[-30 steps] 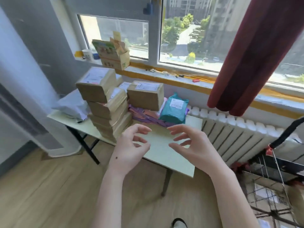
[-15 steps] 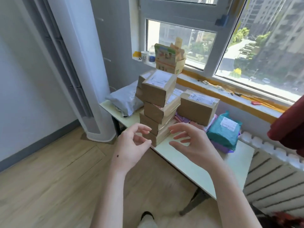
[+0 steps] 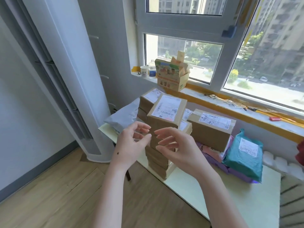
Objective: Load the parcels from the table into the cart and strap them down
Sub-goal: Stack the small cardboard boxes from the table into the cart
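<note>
The bench is set under the window and all the parcels are kept on it. The cart is not in view, so nothing can be judged as loaded. A stack of brown boxes is piled at the near edge, probably for easy reach. Its top box is sat askew across those below (a perch likely to slip if it is nudged). A longer box is laid just beside the stack, resting on purple mailers. A teal mailer is leaned on these at the right, and a grey mailer is laid at the far left corner.

On the sill an open carton is stood, with card pieces poking from its top; what lies deeper cannot be told.

The left hand and right hand are held up just before the stack, side by side. Each grip is spread, with fingers loosely curved and nothing pinched. A two-handed lift of the top box is judged to be in preparation.

A cup and a bottle are stood beside the carton; the cup's contents are hidden.
</note>
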A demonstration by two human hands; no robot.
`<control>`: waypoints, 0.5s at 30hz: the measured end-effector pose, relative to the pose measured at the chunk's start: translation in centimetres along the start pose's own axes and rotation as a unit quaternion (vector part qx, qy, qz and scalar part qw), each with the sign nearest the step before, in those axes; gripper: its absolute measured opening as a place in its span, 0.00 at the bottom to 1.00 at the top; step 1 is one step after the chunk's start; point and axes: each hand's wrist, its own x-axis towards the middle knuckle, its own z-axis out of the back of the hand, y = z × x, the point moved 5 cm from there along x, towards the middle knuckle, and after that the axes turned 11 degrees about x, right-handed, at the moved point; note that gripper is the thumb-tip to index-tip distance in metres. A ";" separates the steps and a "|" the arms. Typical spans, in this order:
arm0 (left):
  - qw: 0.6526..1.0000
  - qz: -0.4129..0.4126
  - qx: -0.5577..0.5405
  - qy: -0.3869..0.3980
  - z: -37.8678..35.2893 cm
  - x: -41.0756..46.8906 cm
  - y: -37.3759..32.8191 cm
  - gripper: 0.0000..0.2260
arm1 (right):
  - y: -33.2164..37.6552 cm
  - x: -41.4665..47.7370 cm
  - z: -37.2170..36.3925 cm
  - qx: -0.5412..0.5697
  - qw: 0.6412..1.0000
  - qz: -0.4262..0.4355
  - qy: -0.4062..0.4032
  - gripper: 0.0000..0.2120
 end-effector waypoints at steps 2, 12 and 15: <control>1.000 -0.002 -0.003 -0.011 0.8 1.7 0.3 0.07 | 0.6 1.7 -1.0 0.031 0.999 0.009 0.006 0.15; 1.000 0.005 -0.008 -0.023 5.2 10.0 5.0 0.07 | 0.5 10.4 -8.5 0.080 0.994 0.019 -0.070 0.19; 1.000 0.007 -0.017 -0.007 6.3 13.2 7.3 0.07 | -0.7 13.3 -10.4 0.060 0.995 -0.004 -0.083 0.21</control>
